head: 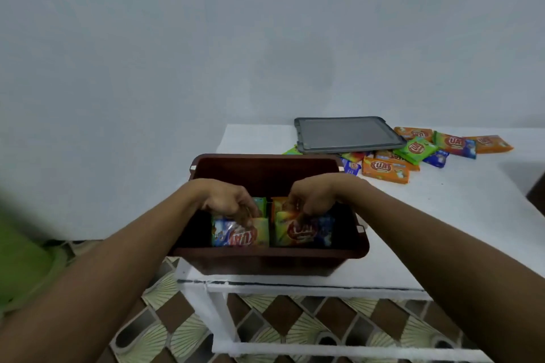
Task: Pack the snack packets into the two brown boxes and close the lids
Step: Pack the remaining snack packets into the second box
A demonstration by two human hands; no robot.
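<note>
Both your hands are down in the box (265, 256) at the table's (442, 215) near corner. Your left hand (227, 200) pinches the top of the blue-green packet (240, 234) with curled fingers, and your right hand (312, 197) pinches the orange-blue packet (303, 233) standing just beside it. The lid (348, 134) lies flat farther back, with loose packets (386, 169) heaped beside it.

Dark brown box (265, 168); grey lid (348, 134); orange, green and blue packets (413, 150); white table (442, 215); brown-and-cream diamond-patterned floor (295, 321).
</note>
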